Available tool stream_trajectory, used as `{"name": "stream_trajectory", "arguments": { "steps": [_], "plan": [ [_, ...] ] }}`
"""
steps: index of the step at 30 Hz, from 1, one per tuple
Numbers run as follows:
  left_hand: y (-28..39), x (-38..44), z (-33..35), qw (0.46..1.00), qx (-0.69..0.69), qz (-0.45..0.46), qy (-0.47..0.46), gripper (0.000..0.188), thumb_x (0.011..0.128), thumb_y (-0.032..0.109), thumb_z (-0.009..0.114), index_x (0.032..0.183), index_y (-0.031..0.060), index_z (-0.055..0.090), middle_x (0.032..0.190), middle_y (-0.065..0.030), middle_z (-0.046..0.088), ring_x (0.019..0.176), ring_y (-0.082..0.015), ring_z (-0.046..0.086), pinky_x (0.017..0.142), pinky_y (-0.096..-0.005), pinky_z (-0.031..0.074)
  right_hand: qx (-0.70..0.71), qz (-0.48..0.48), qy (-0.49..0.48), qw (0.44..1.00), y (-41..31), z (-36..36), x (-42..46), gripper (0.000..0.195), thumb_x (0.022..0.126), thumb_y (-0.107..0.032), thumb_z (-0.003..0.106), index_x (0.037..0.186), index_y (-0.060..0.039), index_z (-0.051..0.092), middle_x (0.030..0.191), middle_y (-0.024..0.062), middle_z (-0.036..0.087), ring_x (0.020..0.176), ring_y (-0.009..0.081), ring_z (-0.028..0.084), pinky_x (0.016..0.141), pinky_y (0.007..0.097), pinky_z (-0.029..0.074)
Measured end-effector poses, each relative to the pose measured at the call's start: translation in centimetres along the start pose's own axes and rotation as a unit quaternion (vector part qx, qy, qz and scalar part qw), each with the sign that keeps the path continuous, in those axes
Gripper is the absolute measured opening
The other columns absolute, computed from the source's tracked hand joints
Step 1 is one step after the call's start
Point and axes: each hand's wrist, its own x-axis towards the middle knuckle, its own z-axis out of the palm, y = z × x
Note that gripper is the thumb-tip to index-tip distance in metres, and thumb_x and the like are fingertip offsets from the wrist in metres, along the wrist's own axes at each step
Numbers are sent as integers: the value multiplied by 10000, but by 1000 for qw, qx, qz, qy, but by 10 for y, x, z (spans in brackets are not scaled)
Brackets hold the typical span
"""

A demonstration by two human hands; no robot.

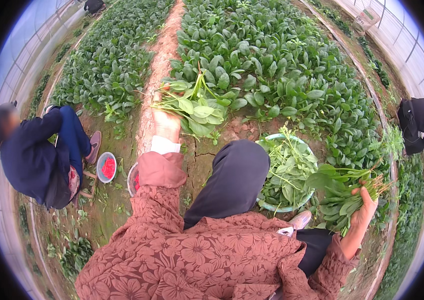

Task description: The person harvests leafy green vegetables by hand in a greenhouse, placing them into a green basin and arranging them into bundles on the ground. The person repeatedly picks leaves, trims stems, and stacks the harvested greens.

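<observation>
My left hand (166, 122) reaches forward over the soil path and grips a loose bunch of leafy greens (200, 112), apparently spinach. Some stems of this bunch point up and away, while its leaves spread to the right of my fingers. Out to the right, my right hand (364, 208) is closed around a thicker spinach bunch (341, 204). Thin brownish roots stick out past its thumb, and the leaves hang to the left. Between the two hands, right of my knee, sits a pale blue-green basin (277, 209) heaped with picked greens (290, 168).
Dense spinach beds (272, 67) grow ahead, split by a bare soil path (165, 45). A bowl of red strips (100, 164) stands at left; a second bowl (131, 182) is partly behind my sleeve. Co-workers are at left (32, 161), right (414, 120) and far back (94, 5).
</observation>
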Motion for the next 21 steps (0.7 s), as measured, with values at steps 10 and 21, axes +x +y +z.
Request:
{"name": "stream_trajectory", "arguments": {
  "steps": [10, 21],
  "plan": [
    [-9, -4, 5, 998, -18, 17, -54, 344, 908, 305, 580, 1133, 53, 646, 1157, -118, 651, 1061, -302, 612, 965, -494, 487, -8, 3, -4, 1000, 6, -3, -1, 301, 830, 57, 595, 1128, 33, 564, 1052, 132, 642, 718, 199, 627, 678, 319, 517],
    [110, 27, -195, 938, 301, -79, 150, 437, 886, 407, 636, 1222, 135, 574, 1143, -95, 626, 978, -284, 595, 826, -416, 449, -8, 16, -19, 1000, 0, 9, -3, 296, 835, 46, 604, 1128, 26, 566, 976, 104, 629, 751, 207, 620, 705, 316, 502]
  ]
}}
